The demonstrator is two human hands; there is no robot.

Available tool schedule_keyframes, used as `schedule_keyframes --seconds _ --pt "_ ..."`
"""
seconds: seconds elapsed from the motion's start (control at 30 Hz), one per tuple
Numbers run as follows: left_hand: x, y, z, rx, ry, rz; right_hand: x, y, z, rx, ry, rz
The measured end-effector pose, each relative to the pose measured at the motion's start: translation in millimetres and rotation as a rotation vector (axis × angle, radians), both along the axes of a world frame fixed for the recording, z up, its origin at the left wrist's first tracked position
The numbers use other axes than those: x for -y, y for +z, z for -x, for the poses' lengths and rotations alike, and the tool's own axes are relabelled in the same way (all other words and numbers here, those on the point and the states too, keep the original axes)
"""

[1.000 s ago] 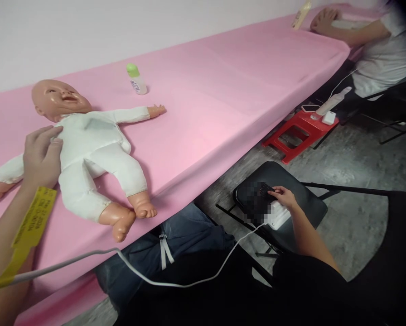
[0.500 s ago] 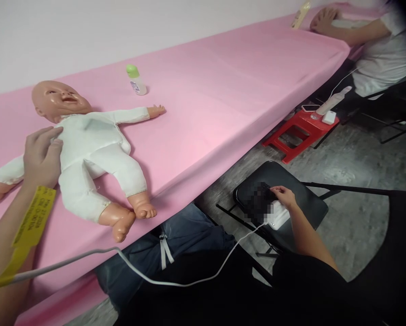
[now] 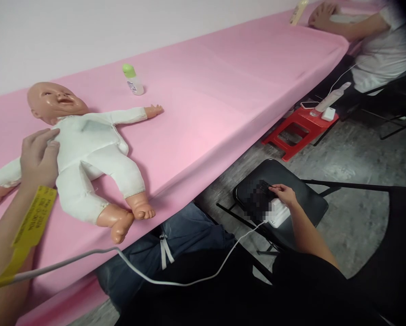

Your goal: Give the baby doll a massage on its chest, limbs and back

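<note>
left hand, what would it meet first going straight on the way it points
Likely the white cloth-bodied baby doll, at its torso, which the left hand seems to touch, though depth is unclear.

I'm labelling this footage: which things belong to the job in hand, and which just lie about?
In use:
baby doll, left hand against its torso
dark, partly pixelated item at the right hand

Apparently lying about:
green-capped bottle
red plastic stool
</note>
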State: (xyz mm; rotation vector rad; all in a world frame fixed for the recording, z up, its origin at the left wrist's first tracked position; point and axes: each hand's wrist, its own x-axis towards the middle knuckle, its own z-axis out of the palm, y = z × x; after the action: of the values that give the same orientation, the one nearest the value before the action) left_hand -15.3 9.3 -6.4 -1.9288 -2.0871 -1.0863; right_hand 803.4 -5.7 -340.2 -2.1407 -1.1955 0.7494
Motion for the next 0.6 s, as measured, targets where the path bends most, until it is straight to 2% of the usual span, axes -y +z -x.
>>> schedule_keyframes --seconds 0.1,0.23,0.43,0.6 --pt "1.5 0.7 -1.1 -0.011 -0.012 0.025 -0.4 -0.5 1.0 0.007 -0.004 0.012" --pt "-0.4 -2.2 0.8 -0.009 0.007 -0.02 -0.7 0.6 1.6 0.018 -0.007 0.025" --pt "0.7 -2.4 0.9 -0.026 -0.034 -0.033 -0.3 2.3 1.6 0.024 -0.004 0.047" --pt "2.6 2.1 -4.8 -0.051 0.003 0.031 -0.1 0.2 2.2 0.038 0.001 0.047"
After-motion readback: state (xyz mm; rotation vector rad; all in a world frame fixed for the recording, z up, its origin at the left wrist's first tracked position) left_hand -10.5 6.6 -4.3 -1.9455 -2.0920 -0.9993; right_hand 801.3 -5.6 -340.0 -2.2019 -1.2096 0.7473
